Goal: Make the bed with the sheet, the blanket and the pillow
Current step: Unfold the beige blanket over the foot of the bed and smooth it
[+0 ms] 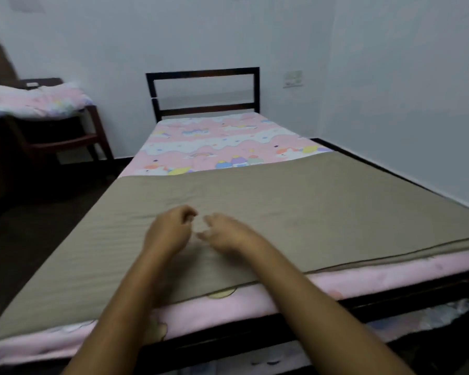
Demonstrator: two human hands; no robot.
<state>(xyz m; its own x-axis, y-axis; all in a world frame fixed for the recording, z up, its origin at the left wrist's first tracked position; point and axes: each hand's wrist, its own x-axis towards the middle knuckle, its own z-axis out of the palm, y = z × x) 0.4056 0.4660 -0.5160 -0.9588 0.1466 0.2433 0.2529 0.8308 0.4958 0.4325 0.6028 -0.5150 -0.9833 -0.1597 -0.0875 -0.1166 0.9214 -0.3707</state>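
A pink cartoon-print sheet covers the mattress and shows bare at the head end. A tan blanket lies flat over the nearer two thirds of the bed. The pillow, in matching pink print, sits on a chair to the left of the bed. My left hand and my right hand are close together just above the middle of the blanket near the foot end. Their fingers are loosely curled and hold nothing.
A dark wooden chair stands by the left wall under the pillow. The dark metal headboard is against the far wall, which carries a switch plate. The bed's right side runs along a wall. Dark floor lies to the left.
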